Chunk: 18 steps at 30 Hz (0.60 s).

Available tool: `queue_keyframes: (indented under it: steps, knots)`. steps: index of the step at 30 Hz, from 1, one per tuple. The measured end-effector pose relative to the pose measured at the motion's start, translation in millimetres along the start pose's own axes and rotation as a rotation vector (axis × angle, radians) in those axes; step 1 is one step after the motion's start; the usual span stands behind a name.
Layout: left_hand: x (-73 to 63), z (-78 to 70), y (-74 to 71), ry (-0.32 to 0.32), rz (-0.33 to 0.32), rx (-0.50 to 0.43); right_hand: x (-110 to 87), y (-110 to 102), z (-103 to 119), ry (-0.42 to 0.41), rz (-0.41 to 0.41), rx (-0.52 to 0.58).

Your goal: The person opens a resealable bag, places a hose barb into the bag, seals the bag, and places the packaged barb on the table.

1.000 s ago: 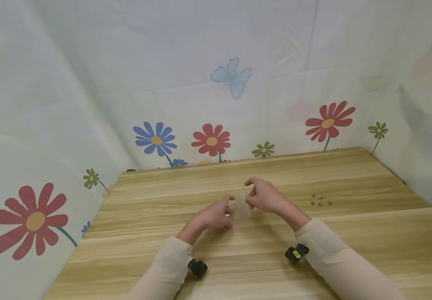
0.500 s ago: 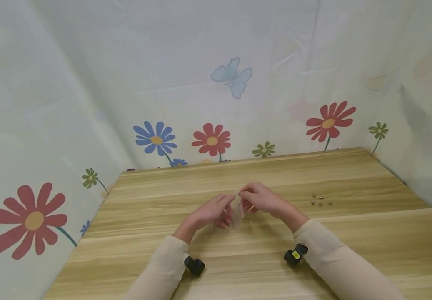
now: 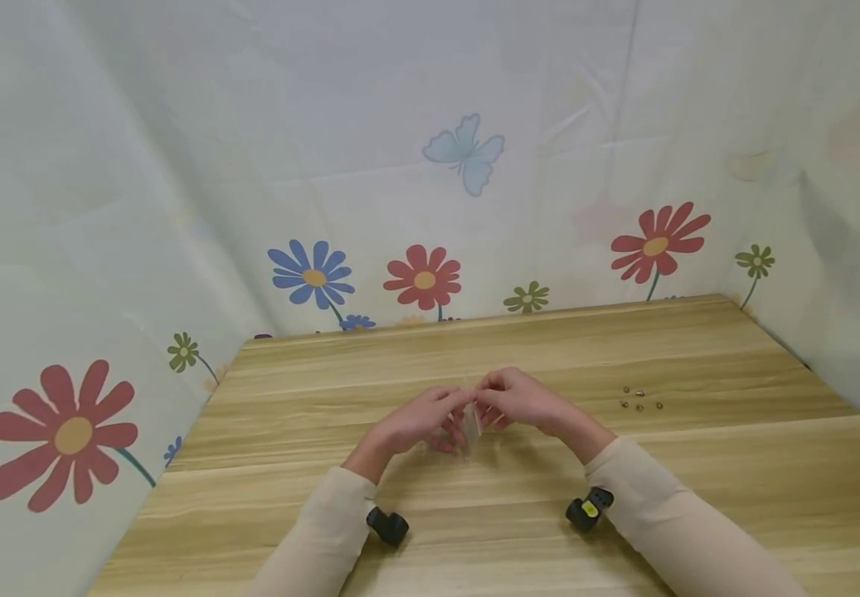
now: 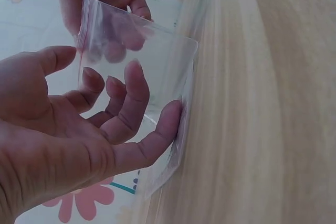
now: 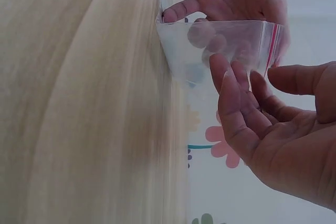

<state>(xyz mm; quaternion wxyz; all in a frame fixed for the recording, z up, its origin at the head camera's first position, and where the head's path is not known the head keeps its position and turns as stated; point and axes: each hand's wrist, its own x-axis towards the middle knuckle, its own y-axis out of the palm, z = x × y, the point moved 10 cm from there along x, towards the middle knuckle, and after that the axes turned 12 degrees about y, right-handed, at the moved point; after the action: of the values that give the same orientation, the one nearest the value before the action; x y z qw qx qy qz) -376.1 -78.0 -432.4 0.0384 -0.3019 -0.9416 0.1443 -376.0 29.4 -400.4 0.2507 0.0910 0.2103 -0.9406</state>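
Observation:
A clear zip-lock bag (image 4: pixel 168 48) with a red stripe along its seal stands upright on edge between my hands, its lower end at the wooden tabletop. My left hand (image 3: pixel 418 419) pinches the sealing edge between thumb and index finger, while its other fingers are loosely bent along the bag's side. From the opposite side my right hand (image 3: pixel 525 400) pinches the same striped edge, its fingertips meeting the left ones in the head view. Through the see-through plastic (image 5: pixel 178 45), the fingers of the far hand show in the right wrist view.
Several small shiny metal pieces (image 3: pixel 640 394) lie on the wooden table (image 3: pixel 310 398) right of my right hand. Behind the table hangs a pale curtain (image 3: pixel 347 166) printed with flowers and a butterfly. Black wrist cameras (image 3: pixel 588 509) sit at both cuffs.
My hands have come together: the right hand moved left and slightly down, and the left fingers rose to the bag's striped edge. The bag shifted slightly left. The metal pieces stayed put.

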Motion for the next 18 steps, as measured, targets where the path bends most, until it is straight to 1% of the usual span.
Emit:
queue_keyframes:
  steps: [4, 8, 12, 18]
  knots:
    - [1.3, 1.7, -1.6, 0.005, 0.001, -0.02, -1.8, 2.2, 2.5, -0.015, 0.027, -0.013]
    - [0.0, 1.1, -0.1, 0.008, 0.022, -0.053, -3.0, 3.4, 2.3, -0.007, 0.038, -0.01]
    - [-2.0, -1.3, 1.6, 0.015, 0.033, -0.076, -3.3, 4.0, 0.8, 0.003, 0.035, -0.007]
    - [-1.3, -3.5, 2.9, 0.02, 0.038, -0.09, -3.0, 2.5, 0.5, 0.001, 0.022, -0.005]
